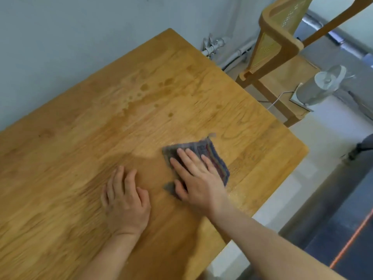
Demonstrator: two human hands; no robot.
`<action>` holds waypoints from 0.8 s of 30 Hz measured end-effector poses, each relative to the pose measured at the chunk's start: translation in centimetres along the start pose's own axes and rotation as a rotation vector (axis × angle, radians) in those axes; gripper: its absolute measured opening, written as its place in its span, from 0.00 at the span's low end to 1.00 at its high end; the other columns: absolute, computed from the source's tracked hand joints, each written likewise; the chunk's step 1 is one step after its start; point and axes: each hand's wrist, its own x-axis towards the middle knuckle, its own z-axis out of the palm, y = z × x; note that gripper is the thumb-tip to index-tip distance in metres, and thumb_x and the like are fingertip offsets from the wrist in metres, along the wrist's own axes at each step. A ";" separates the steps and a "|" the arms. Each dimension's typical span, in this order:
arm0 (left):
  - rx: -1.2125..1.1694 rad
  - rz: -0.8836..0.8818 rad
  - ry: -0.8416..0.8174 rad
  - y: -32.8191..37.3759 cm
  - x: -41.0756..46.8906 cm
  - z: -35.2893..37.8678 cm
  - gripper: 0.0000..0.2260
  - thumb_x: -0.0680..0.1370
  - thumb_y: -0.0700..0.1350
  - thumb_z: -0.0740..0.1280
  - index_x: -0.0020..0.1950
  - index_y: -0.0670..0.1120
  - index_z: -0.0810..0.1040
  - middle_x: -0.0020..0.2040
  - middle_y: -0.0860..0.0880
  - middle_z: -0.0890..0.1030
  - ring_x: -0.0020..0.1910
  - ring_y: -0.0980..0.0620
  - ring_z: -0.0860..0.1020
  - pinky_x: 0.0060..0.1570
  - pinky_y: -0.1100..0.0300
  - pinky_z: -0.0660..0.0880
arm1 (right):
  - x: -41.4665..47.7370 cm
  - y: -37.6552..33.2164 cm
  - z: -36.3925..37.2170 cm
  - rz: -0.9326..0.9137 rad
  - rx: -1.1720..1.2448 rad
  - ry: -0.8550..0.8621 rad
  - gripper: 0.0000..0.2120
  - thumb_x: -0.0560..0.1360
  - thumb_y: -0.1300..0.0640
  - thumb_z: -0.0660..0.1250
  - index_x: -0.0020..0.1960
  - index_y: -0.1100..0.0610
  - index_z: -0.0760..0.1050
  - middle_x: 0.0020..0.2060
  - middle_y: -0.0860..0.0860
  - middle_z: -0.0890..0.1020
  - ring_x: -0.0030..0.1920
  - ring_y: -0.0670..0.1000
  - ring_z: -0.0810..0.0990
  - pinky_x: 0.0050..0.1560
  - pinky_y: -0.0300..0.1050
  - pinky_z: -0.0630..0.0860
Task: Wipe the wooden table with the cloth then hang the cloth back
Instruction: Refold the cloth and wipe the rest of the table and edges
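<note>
Right hand [196, 176]: fingers spread flat, pressing the cloth [210, 156] onto the wooden table [101, 122] near its right edge; left hand [126, 199]: flat on bare wood just beside it, fingers loosely apart; cloth: folded, roughly square, grey-blue weave with striped border; table: pale grained planks, damp blotches toward the far edge.

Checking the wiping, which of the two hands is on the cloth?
The right hand, fingers flat on the striped cloth. The left hand rests on the bare wooden table beside it.
</note>
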 end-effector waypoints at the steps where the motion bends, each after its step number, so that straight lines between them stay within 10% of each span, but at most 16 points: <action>1: -0.008 0.003 0.002 0.0 -0.1 0.1 0.20 0.73 0.46 0.56 0.64 0.45 0.72 0.69 0.41 0.71 0.70 0.40 0.65 0.67 0.39 0.61 | 1.5 2.5 -0.8 0.080 -0.015 -0.013 0.25 0.78 0.44 0.55 0.75 0.48 0.65 0.77 0.48 0.61 0.76 0.48 0.58 0.74 0.55 0.58; 7: -0.029 0.023 0.044 -0.1 -0.2 0.5 0.20 0.73 0.46 0.57 0.64 0.44 0.72 0.69 0.40 0.71 0.70 0.39 0.66 0.64 0.39 0.62 | -2.1 5.1 -1.7 0.594 -0.105 0.123 0.27 0.81 0.46 0.50 0.77 0.55 0.59 0.78 0.54 0.55 0.78 0.54 0.52 0.74 0.59 0.54; 11: -0.018 0.031 0.097 -0.2 -0.1 0.7 0.20 0.73 0.45 0.57 0.63 0.44 0.74 0.68 0.40 0.72 0.69 0.38 0.67 0.62 0.40 0.64 | -5.6 -5.9 1.4 0.060 -0.048 -0.024 0.29 0.77 0.44 0.57 0.75 0.53 0.65 0.77 0.54 0.60 0.77 0.53 0.58 0.71 0.58 0.58; 14: -0.013 0.044 0.117 -0.2 -0.1 0.8 0.20 0.73 0.45 0.57 0.63 0.44 0.74 0.68 0.40 0.72 0.69 0.38 0.67 0.62 0.40 0.64 | -0.7 -1.5 0.3 -0.142 0.028 -0.040 0.27 0.76 0.43 0.56 0.73 0.49 0.68 0.75 0.50 0.64 0.75 0.50 0.62 0.71 0.55 0.62; 20: -0.024 0.040 0.100 -0.2 -0.4 0.9 0.20 0.73 0.45 0.56 0.64 0.44 0.72 0.70 0.40 0.70 0.70 0.39 0.65 0.64 0.40 0.62 | 4.3 13.5 -4.3 0.703 -0.032 0.112 0.27 0.80 0.44 0.48 0.77 0.51 0.58 0.79 0.52 0.54 0.78 0.52 0.52 0.76 0.58 0.51; 24: -0.025 0.037 0.114 -0.1 -0.3 0.9 0.20 0.73 0.45 0.58 0.64 0.44 0.72 0.69 0.40 0.70 0.70 0.38 0.66 0.64 0.40 0.62 | -1.6 2.2 -0.6 0.465 -0.066 0.134 0.29 0.77 0.46 0.52 0.76 0.54 0.62 0.77 0.57 0.59 0.77 0.56 0.56 0.72 0.62 0.58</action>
